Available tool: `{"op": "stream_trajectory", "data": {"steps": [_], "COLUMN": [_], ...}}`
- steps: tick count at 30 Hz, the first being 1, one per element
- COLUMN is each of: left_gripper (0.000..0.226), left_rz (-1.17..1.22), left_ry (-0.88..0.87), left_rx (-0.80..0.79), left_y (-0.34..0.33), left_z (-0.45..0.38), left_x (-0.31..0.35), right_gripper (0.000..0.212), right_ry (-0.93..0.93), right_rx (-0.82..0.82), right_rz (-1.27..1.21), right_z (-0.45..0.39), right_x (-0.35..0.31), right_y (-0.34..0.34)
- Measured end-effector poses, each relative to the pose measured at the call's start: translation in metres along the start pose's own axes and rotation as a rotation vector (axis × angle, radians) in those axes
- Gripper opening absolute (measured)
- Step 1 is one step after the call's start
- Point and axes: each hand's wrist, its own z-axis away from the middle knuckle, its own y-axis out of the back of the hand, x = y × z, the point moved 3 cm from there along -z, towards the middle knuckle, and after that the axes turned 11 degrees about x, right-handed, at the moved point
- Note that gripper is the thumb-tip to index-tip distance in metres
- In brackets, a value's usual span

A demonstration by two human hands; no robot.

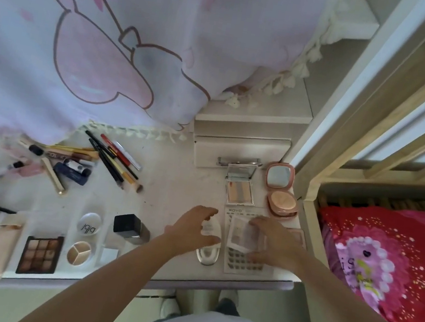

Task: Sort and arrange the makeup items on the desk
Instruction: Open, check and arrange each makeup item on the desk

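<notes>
My right hand [278, 240] grips a small clear-cased palette [242, 234] between thumb and fingers, over a XOYO sticker sheet [242, 262] near the desk's front right. My left hand [194, 229] reaches with spread, relaxed fingers over a white oval bottle [209, 244] lying on the desk; whether it touches the bottle I cannot tell. Behind them stand an open silver compact [240, 190] and an open pink compact [282, 192].
A heap of brushes, pencils and tubes [79, 161] lies at the back left. Along the front edge sit a black cube bottle [128, 227], a white round lid [89, 223], a three-part round palette [79, 252], an eyeshadow palette [40, 253]. A curtain [85, 41] overhangs the desk.
</notes>
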Motion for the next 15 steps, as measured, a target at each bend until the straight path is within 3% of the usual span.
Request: {"op": "stream_trajectory", "data": {"steps": [3, 9, 13, 15], "left_gripper": [0.081, 0.057, 0.054, 0.055], "left_rz": [0.252, 0.706, 0.764, 0.751], "left_ry": [0.038, -0.004, -0.034, -0.041], "left_rx": [-0.088, -0.064, -0.056, -0.054], "left_y": [0.010, 0.040, 0.050, 0.052], "left_z": [0.006, 0.013, 0.017, 0.018], "left_x": [0.018, 0.045, 0.047, 0.047], "right_gripper": [0.066, 0.066, 0.091, 0.094], "right_ry": [0.022, 0.143, 0.111, 0.102], "right_rx": [-0.005, 0.112, 0.085, 0.073], "right_rz": [-0.144, -0.148, -0.209, -0.217], "right_z": [0.006, 0.006, 0.006, 0.007], "right_x": [-0.018, -0.042, -0.043, -0.043], "right_y": [0.026, 0.062, 0.063, 0.063]}}
